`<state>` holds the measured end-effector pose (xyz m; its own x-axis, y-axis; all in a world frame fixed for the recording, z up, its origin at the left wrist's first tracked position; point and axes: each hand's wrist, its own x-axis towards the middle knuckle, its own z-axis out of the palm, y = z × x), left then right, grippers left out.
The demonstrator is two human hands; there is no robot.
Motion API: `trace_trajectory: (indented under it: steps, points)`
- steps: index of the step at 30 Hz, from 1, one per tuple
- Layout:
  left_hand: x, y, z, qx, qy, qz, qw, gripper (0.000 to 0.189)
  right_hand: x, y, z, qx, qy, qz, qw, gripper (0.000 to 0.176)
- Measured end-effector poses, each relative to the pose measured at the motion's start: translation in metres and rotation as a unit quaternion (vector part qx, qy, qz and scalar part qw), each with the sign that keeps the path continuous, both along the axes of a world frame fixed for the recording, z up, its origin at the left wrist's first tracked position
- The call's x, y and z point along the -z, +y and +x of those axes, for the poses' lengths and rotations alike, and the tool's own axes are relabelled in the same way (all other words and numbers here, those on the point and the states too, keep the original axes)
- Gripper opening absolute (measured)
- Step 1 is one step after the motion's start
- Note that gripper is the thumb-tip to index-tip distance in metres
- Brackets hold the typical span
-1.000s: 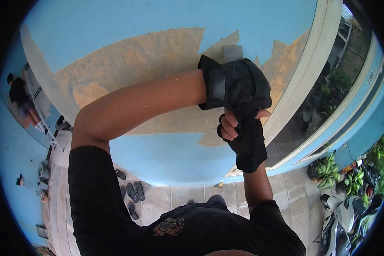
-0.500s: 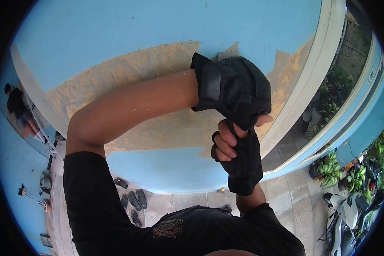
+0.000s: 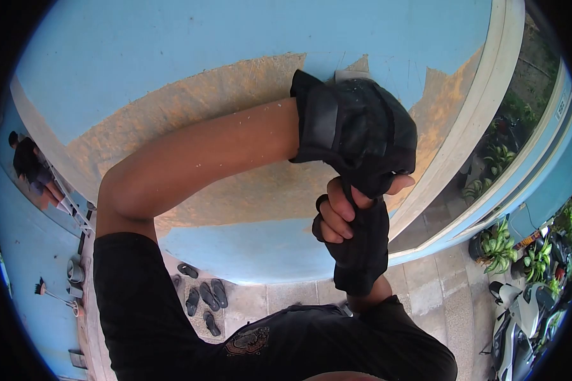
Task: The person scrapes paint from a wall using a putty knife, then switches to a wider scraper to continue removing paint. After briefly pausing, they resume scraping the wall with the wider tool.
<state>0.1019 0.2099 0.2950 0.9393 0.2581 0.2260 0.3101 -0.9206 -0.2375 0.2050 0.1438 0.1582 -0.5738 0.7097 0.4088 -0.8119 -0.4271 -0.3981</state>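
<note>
Both my hands wear black fingerless gloves and meet in front of the wall. My left hand (image 3: pixel 362 127) is closed, its back towards me. A flat grey scraper blade (image 3: pixel 351 75) sticks out above it against the wall; the handle is hidden. Just below, my right hand (image 3: pixel 356 232) has its fingers curled, touching the underside of the left glove; what they wrap round is hidden. The blue wall (image 3: pixel 235 38) has a rough bare patch (image 3: pixel 235 197) of grey and orange-tan behind my left forearm.
A pale frame (image 3: pixel 451 152) edges the wall at right. Dark sandals (image 3: pixel 208 296) lie on the tiled floor (image 3: pixel 299 293). Potted plants (image 3: pixel 499 247) and a motorcycle (image 3: pixel 515 311) stand at lower right. At far left are another person (image 3: pixel 35 166), a ladder (image 3: pixel 70 193) and a broom (image 3: pixel 51 292).
My hands and the blade have shifted slightly right in view, the blade also slightly up. The wall's patch edges have shifted as well. Both hands stay closed.
</note>
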Motion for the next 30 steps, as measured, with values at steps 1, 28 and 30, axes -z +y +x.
trace_trajectory:
  steps: [1, 28, 30]
  points:
    - [0.000, 0.000, 0.000, 0.010, -0.019, 0.028, 0.999, 0.038, -0.001, 0.001, 0.001, 0.001, -0.010, 0.010, 1.000, 0.031]
    - [-0.003, -0.001, 0.008, -0.028, 0.027, -0.117, 0.992, 0.018, -0.002, -0.008, 0.001, -0.015, 0.049, -0.031, 0.998, 0.022]
    - [-0.011, 0.007, 0.005, 0.017, 0.004, -0.126, 0.992, 0.018, -0.009, -0.009, 0.006, -0.023, 0.036, -0.021, 0.999, 0.022]
